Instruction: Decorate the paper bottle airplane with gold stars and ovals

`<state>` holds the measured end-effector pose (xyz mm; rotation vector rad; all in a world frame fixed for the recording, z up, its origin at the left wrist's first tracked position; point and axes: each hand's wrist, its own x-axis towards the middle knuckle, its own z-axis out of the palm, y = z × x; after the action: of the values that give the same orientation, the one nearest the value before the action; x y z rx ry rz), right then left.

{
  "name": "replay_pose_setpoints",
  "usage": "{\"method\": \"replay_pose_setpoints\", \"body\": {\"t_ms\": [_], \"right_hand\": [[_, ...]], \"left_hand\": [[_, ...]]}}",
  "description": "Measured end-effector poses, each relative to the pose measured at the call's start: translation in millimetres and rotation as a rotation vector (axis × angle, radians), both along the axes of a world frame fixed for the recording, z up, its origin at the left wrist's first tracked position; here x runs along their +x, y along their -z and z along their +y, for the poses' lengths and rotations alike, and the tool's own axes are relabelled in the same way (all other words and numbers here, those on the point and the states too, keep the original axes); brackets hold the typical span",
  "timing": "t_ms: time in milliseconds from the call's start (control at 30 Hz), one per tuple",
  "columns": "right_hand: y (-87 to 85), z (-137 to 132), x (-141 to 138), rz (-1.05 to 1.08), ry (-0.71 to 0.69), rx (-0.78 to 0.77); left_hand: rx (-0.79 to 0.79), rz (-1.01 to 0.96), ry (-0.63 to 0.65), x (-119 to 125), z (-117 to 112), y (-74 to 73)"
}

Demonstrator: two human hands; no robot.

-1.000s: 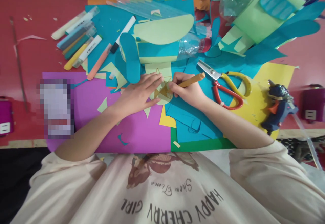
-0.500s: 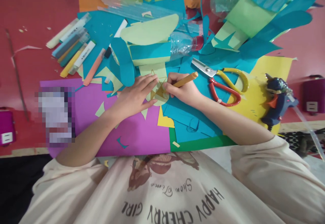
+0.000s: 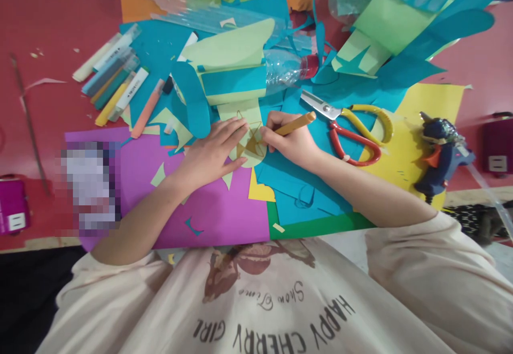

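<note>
My left hand (image 3: 214,151) lies flat, fingers stretched out, pressing down a pale green paper piece (image 3: 244,121) with a star drawn on it. My right hand (image 3: 290,143) is closed around a yellow-orange marker (image 3: 294,124), its tip on the star between my two hands. The green piece sticks out from a plastic bottle (image 3: 280,68) wrapped in teal and pale green paper, which lies on its side just beyond my fingers.
Red-and-yellow scissors (image 3: 352,127) lie right of my right hand, a dark blue glue gun (image 3: 438,156) further right on yellow paper (image 3: 425,108). Several markers (image 3: 116,84) lie at the upper left. Purple paper (image 3: 208,204) lies under my left arm; teal scraps cover the red table (image 3: 44,108).
The view has shifted slightly; my hands stay on the green piece, the marker tip moving a little over the star.
</note>
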<state>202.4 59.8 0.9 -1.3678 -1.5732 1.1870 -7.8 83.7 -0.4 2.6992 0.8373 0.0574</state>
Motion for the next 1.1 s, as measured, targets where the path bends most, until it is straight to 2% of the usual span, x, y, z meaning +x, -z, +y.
{"method": "replay_pose_setpoints", "body": {"t_ms": [467,633,900,1100], "right_hand": [[2.3,0.0,-1.7,-0.051,-0.019,0.061],[-0.6,0.9,-0.2,-0.007,-0.098,0.014],[3.8,1.6,0.4,-0.024,-0.044,0.090],[2.7,0.6,0.3,-0.009,-0.092,0.043]], "left_hand": [[0.008,0.026,-0.015,0.1,-0.6,-1.1],[0.030,0.042,-0.010,1.3,-1.7,-3.8],[-0.010,-0.008,-0.015,-0.8,-0.1,-0.1],[0.008,-0.033,0.011,-1.2,0.1,1.8]]}}
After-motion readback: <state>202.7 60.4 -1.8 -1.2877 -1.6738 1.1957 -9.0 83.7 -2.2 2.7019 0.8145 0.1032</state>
